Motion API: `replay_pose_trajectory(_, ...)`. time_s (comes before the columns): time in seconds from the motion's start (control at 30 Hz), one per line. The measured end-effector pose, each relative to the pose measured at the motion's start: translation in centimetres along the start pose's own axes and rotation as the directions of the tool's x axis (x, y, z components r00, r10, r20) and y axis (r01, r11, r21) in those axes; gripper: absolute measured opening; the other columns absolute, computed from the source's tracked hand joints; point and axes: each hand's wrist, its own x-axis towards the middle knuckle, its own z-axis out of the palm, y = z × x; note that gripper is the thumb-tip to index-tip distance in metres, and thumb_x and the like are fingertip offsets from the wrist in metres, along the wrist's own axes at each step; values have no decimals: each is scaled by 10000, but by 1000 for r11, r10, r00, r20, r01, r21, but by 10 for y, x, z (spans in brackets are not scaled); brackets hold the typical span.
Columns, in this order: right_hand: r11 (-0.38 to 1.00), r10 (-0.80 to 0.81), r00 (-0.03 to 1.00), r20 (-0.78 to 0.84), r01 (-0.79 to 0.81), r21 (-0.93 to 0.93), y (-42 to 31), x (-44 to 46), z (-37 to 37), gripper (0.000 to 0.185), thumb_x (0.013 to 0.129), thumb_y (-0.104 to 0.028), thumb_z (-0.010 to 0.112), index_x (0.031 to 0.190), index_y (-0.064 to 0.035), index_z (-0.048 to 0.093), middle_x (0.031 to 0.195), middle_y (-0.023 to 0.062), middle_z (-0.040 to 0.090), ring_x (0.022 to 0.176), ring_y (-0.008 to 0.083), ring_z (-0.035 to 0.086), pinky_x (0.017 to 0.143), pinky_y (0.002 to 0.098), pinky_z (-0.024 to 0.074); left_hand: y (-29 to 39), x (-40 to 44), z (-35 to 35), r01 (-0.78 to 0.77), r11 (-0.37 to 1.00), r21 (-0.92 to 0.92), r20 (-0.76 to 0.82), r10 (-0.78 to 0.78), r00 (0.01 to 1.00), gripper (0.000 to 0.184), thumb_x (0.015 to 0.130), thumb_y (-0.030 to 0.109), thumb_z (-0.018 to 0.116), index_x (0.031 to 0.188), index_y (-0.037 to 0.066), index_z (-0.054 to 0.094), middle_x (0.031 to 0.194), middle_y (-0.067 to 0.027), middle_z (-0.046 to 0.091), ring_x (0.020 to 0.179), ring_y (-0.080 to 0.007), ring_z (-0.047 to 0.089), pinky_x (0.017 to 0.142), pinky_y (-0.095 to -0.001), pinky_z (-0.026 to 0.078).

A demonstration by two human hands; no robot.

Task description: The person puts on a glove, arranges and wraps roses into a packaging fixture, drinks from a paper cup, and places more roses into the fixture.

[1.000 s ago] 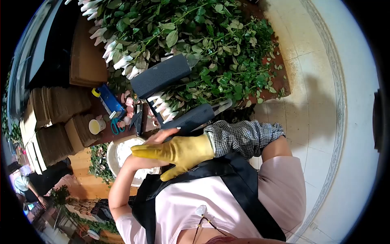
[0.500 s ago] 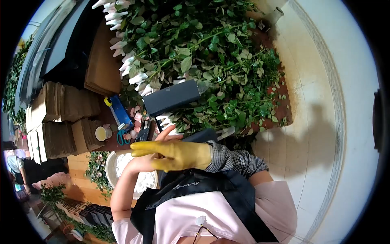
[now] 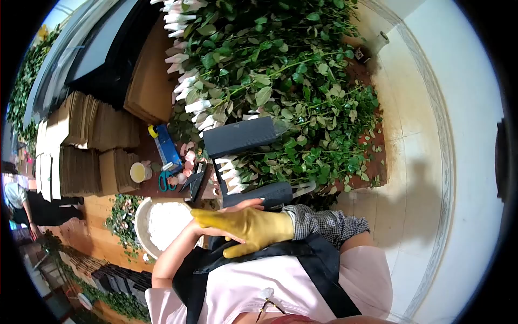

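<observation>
A long, dark, round-edged block [image 3: 259, 194] lies just beyond the extended fingers of a worker's bare left hand [image 3: 236, 207], its grip impossible to tell beneath the yellow-gloved right hand [image 3: 253, 227], fingers together, thumb apart. More of the block shows than half a second ago.

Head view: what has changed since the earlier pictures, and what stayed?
The blue box and upper dark block appear lower and further right in frame, as the view has shifted. Nothing was visibly grasped or released. The gloved right hand still overlaps the left hand.
</observation>
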Motion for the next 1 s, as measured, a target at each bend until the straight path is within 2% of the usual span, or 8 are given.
replay_pose_trajectory(0.3, 994, 106, 984, 143, -104, -21, -10, 12, -3, 853, 897, -345, 697, 1531, 8, 247, 1588, 245, 247, 1470, 328, 277, 1183, 403, 261, -11, -8, -14, -38, 921, 388, -41, 58, 997, 664, 930, 335, 606, 1506, 89, 383, 1418, -131, 479, 1295, -263, 478, 1081, -387, 380)
replay_pose_trajectory(0.53, 997, 66, 990, 125, -62, -38, -9, 19, 13, 840, 870, -256, 720, 1526, 0, 261, 1587, 252, 244, 1451, 361, 310, 1160, 415, 308, -12, -11, -3, -133, 928, 349, -88, 173, 981, 608, 929, 381, 587, 1441, 72, 480, 1286, -121, 577, 1190, -259, 519, 1004, -378, 429)
replay_pose_trajectory(0.57, 997, 54, 997, 64, -50, -60, -9, 20, 15, 866, 845, -245, 733, 1527, 5, 263, 1528, 238, 370, 1344, 339, 464, 1106, 407, 381, -13, -13, 0, -177, 904, 388, -120, 240, 963, 569, 923, 315, 608, 1416, 54, 496, 1267, -127, 599, 1170, -263, 546, 986, -383, 451)
replay_pose_trajectory(0.7, 977, 140, 985, 98, -154, 146, 10, 26, -1, 739, 905, -209, 668, 1520, -24, 302, 1449, 213, 475, 1329, 300, 488, 1109, 392, 384, -22, -15, 8, -21, 948, 317, -358, 140, 923, 518, 916, 216, 626, 1389, 43, 506, 1291, -128, 587, 1165, -257, 579, 997, -399, 466)
replay_pose_trajectory(0.77, 719, 225, 974, 27, -185, 670, 48, 18, 6, 695, 956, -170, 614, 1539, -41, 258, 1444, 188, 486, 1313, 275, 504, 1102, 397, 394, -26, -19, 8, 14, 973, 230, -479, 100, 872, 505, 931, 208, 623, 1387, 32, 500, 1277, -123, 592, 1153, -237, 584, 996, -382, 468)
replay_pose_trajectory(0.83, 626, 208, 972, 114, -221, 748, 48, 22, -21, 686, 988, -143, 552, 1561, -40, 190, 1501, 209, 409, 1362, 318, 444, 1128, 439, 359, -29, -23, 4, 34, 990, 135, -592, 53, 804, 492, 945, 199, 621, 1386, 22, 494, 1262, -118, 598, 1140, -218, 589, 995, -365, 470)
replay_pose_trajectory(0.93, 809, 318, 941, 115, -333, 484, 37, 17, -62, 603, 953, -93, 620, 1491, -32, 353, 1433, 163, 505, 1295, 235, 527, 1083, 384, 428, -33, -29, -1, -77, 990, -121, -639, -18, 769, 445, 980, 165, 594, 1382, 7, 484, 1227, -101, 611, 1117, -178, 594, 988, -334, 474)
replay_pose_trajectory(1.0, 880, 395, 908, -143, -329, 344, 42, 0, -88, 291, 959, -109, 626, 1236, -25, 599, 1183, 91, 656, 1094, 163, 630, 971, 312, 502, -48, -46, -22, -154, 962, -225, -702, -50, 711, 425, 994, 162, 584, 1378, 8, 486, 1181, -81, 626, 1091, -162, 599, 976, -327, 478)
